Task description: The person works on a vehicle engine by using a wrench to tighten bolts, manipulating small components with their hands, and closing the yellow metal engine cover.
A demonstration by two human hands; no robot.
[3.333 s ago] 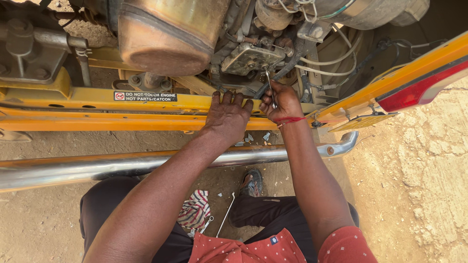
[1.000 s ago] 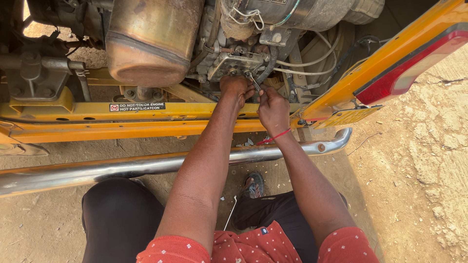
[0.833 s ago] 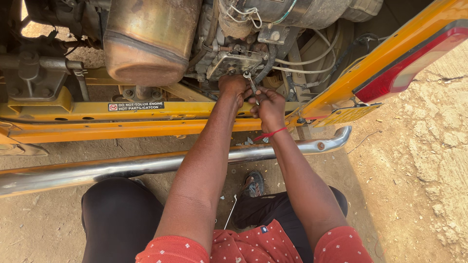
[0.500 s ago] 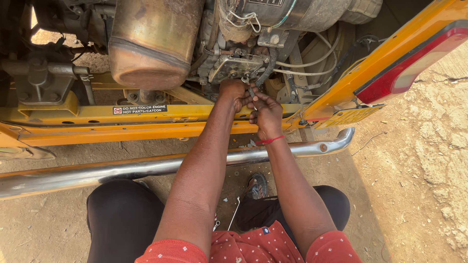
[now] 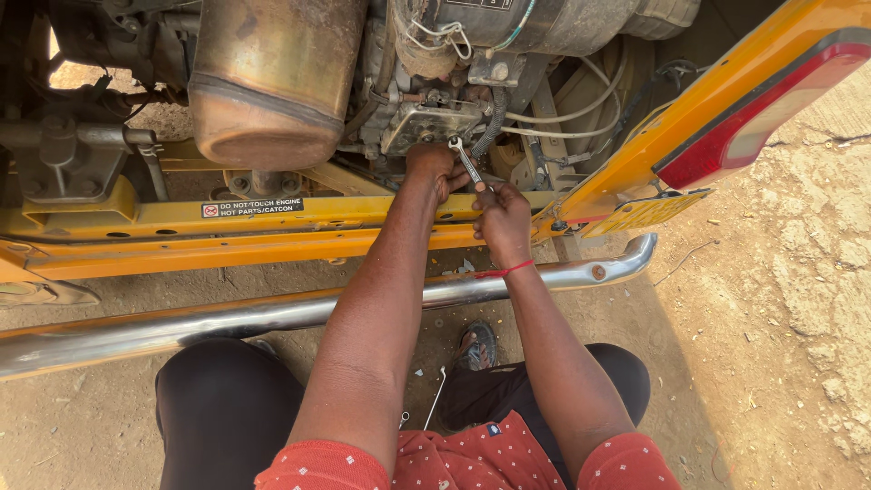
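Crouched on the dirt ground [image 5: 789, 299] behind a yellow vehicle, both arms reaching over a chrome bumper tube [image 5: 272, 318] into the open engine bay. Left hand [image 5: 434, 168] up against the small metal engine part [image 5: 426, 127], fingers curled on its lower edge; whether that grip pinched anything could not be told from this angle. Right hand [image 5: 502, 216] just below and beside the left, its grip pressed together around the shaft of a slim steel wrench [image 5: 468, 163]. Wrench tilted up and to the left, ring end set right at the engine part's lower right corner, close beside the left hand's knuckles. Thin red thread [image 5: 504, 269] tied round the right wrist.

Left of the hands, a large rust-brown cylinder [image 5: 272, 82] (probably the muffler) hanging above the yellow frame rail [image 5: 181, 231], which carried a small warning label [image 5: 252, 207]. Above the hands, a black hose [image 5: 494, 118], pale cables [image 5: 553, 113] and a dusty grey housing [image 5: 562, 23]. To the right, a raised yellow rear hatch [image 5: 717, 100] with a red tail light [image 5: 771, 104] set in it.

Below the arms, dark trousers [image 5: 222, 408] over bent knees, a red dotted shirt [image 5: 463, 454], and a sandalled foot [image 5: 478, 343] on the dirt under the bumper tube.
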